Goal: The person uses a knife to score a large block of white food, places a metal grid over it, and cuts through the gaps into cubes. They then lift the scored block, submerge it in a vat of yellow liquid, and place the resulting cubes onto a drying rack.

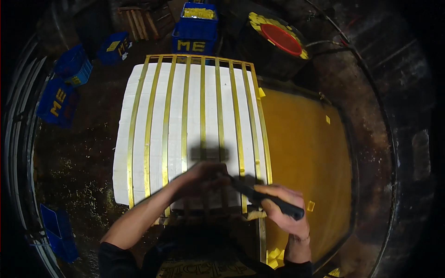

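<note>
My right hand is closed around the black handle of a tool, whose dark front end points up and left toward my left hand. The tool's exact kind is unclear. My left hand is dark and blurred above the near part of a rack; whether it grips the tool's far end cannot be told. Below both hands lies a yellow slatted rack, its long bars running away from me over white slabs or sheeting. Shadows of my head and hands fall on the white surface.
Right of the rack is a wide tank of amber liquid with small yellow pieces. A black drum holds yellow pieces and a red basin. Blue crates stand beyond, and more blue crates at left. A wooden pallet lies behind.
</note>
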The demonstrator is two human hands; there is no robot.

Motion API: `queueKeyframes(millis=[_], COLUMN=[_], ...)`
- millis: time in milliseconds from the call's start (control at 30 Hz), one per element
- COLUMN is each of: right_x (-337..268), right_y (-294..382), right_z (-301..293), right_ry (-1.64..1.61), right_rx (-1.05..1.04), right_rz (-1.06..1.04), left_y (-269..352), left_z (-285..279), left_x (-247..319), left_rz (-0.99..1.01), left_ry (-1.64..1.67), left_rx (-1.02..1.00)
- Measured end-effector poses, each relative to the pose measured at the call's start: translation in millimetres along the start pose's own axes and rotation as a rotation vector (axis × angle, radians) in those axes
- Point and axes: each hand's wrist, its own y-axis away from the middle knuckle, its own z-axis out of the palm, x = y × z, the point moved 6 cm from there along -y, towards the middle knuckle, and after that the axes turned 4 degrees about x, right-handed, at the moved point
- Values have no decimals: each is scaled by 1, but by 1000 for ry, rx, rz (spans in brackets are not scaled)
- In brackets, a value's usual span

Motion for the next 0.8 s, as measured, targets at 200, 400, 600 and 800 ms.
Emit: queueKeyframes(millis=[200,400,600,800], right_x=[39,68,92,87], right_y=[-198,-369,-395,-166], right_z=[-15,34,21,38], right_ry=[60,354,638,406], right_rx=[270,222,62,-59], right_rz=[-199,-393,-298,13], left_y=[-5,-3,-13,-4], left_z=[-91,-99,-92,-93], left_x=[-27,-51,-44,-74], left_rz=[251,40,53,31], left_ry=[-850,-999,-936,-1090], left_rx=[802,666,629,696])
